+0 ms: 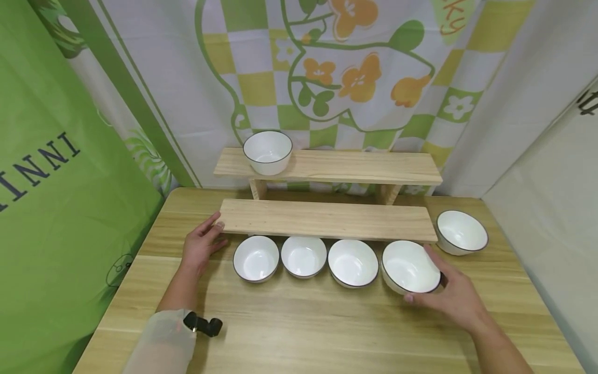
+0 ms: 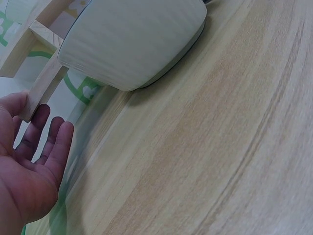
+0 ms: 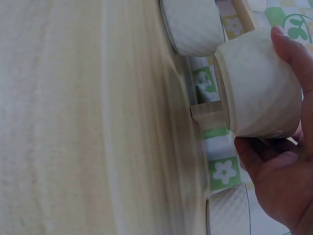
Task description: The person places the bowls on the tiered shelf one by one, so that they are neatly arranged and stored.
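My right hand (image 1: 455, 296) grips a white bowl (image 1: 406, 267) with a dark rim, thumb at its near side and fingers at its far right. In the right wrist view this bowl (image 3: 264, 83) shows a faceted outer wall, and its base appears lifted off the table. To its left, three more white bowls (image 1: 353, 263) stand in a row along the front of a two-tier wooden shelf. My left hand (image 1: 202, 244) pinches the left end of the shelf's lower board (image 1: 327, 219). The left wrist view shows the thumb (image 2: 14, 103) on top of the board and a finger beneath.
Another white bowl (image 1: 267, 152) sits on the left part of the upper board (image 1: 345, 165). One bowl (image 1: 461, 232) stands on the table right of the shelf. A patterned curtain (image 1: 261, 88) hangs behind, with a green cloth (image 1: 56, 218) at the left.
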A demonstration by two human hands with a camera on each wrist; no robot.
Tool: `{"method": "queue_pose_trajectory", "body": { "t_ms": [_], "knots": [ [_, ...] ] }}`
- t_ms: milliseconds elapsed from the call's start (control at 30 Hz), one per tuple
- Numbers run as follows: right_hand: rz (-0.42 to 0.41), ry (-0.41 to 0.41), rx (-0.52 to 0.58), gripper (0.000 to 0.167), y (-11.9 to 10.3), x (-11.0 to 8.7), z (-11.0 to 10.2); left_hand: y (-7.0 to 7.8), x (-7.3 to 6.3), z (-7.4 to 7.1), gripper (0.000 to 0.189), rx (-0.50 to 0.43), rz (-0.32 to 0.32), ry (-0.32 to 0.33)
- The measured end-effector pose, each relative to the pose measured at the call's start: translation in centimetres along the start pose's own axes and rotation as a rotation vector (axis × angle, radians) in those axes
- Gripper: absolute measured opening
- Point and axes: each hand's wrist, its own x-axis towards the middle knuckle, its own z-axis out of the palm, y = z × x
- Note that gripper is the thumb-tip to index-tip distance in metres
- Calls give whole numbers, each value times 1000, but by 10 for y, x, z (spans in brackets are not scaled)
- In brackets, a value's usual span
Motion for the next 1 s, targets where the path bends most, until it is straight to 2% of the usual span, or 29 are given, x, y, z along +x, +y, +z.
{"method": "queue_pose_trajectory", "body": {
  "t_ms": [200, 533, 700, 1000],
  "knots": [
    [-27, 29, 15, 125, -5, 2, -2, 0, 0, 1, 58, 2, -3, 5],
    [-54, 22, 54, 121, -11, 9, -4, 0, -1, 0, 57, -9, -12, 9],
    [-42, 12, 70, 119, -17, 12, -7, 0, 0, 1, 57, -6, -4, 6],
    [-21, 5, 35, 119, -27, 18, -8, 0, -1, 0, 59, 10, -2, 4]
  ]
}}
